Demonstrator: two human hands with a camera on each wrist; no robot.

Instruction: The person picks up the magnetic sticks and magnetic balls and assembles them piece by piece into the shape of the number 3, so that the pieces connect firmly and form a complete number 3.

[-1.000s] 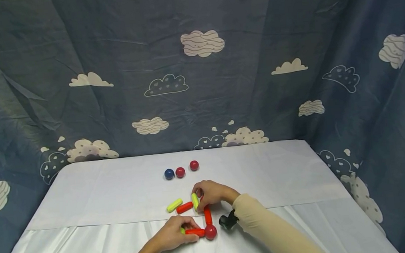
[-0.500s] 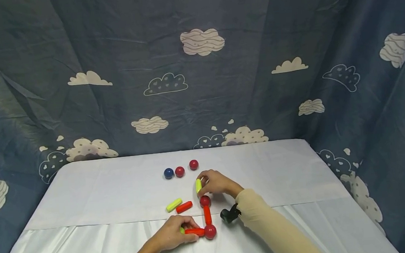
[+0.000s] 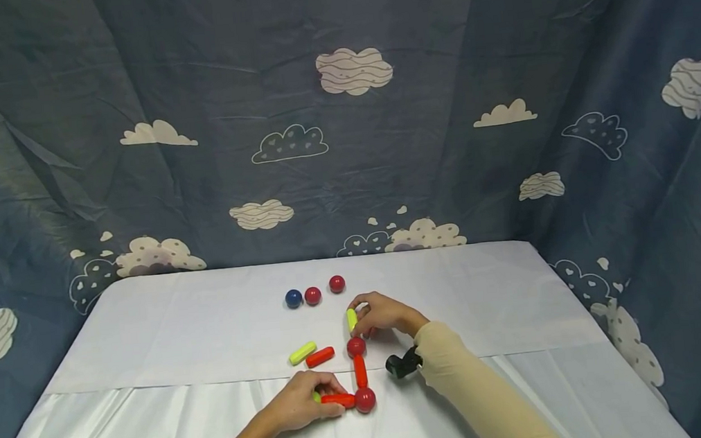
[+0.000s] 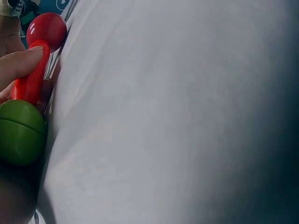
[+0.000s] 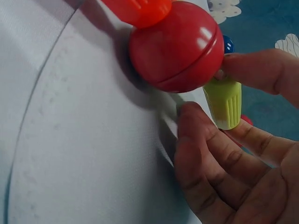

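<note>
My left hand point(image 3: 300, 403) pinches a ribbed red plastic rod point(image 4: 30, 81) between thumb and fingers. One end of that rod meets a green ball point(image 4: 21, 135), the other a red ball point(image 3: 365, 400). From this red ball a second red rod point(image 3: 360, 371) runs away from me to another red ball point(image 3: 356, 347), making an L shape on the table. My right hand point(image 3: 385, 315) pinches a yellow-green rod point(image 5: 224, 105) between thumb and fingers, its near end right at the far red ball. In the head view the left hand mostly hides the green ball.
Left of the far ball lie a loose yellow-green rod point(image 3: 302, 352) and a loose red rod point(image 3: 320, 356). Farther back sit a blue ball point(image 3: 293, 298) and two red balls point(image 3: 313, 295). A white cloth point(image 3: 457, 293) covers the table; a cloud-print curtain point(image 3: 297, 182) hangs behind.
My right hand has moved away from me and slightly right with the yellow-green rod, uncovering the far red ball, and brought the rod to that ball's far side. My left hand has stayed put.
</note>
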